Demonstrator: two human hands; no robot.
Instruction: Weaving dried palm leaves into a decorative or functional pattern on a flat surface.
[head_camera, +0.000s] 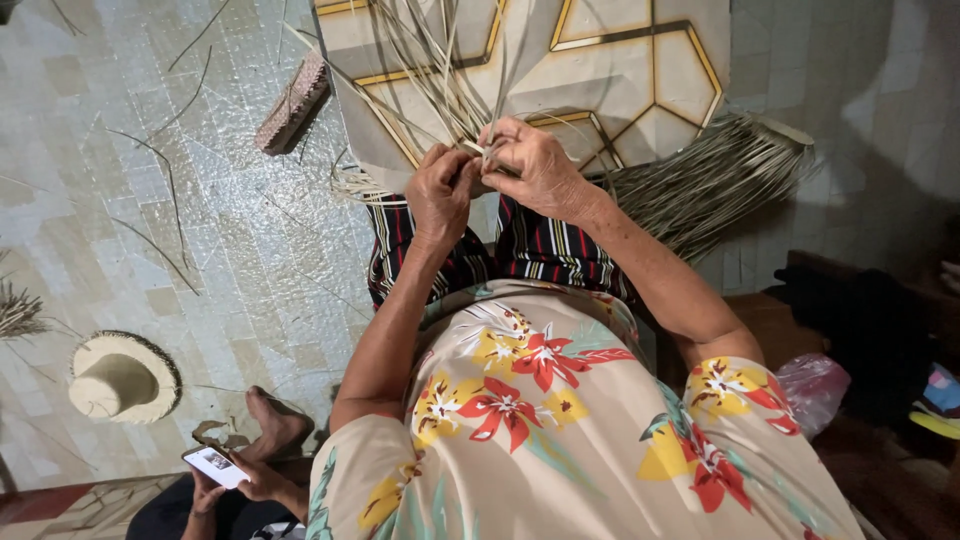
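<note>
A fan of thin, pale straw strands (430, 60) rises from the spot just above the person's knees, where both hands meet. The strands spread upward and outward over a cream mat (620, 60) patterned with gold-edged hexagons, which lies on the floor ahead of the lap.

The left hand (440, 190) has its fingers curled tight together, the thumb and fingertips pinching the gathered base of the strands. The right hand (535, 165) touches the left; its fingers are bent and pressed close, nipping a few strands at the same point, thumb toward the left hand.

Below the hands lies a dark striped cloth (540, 250) over the legs, and nearer the camera a beige blouse (540, 420) printed with red and yellow flowers.

To the right of the hands, a thick bundle of dried straw (710, 180) lies on the tiled floor (200, 250), its ends reaching under the mat's edge. Loose single strands are scattered over the tiles to the left. A small woven brownish pad (293, 100) lies beside the mat's left edge.

Well apart, at lower left, a finished straw hat (122, 377) sits on the floor. Near the bottom edge another person's hand holds a smartphone (214, 466), with a bare foot (275, 420) just beside it. A pink plastic bag (815, 385) rests at the right.
</note>
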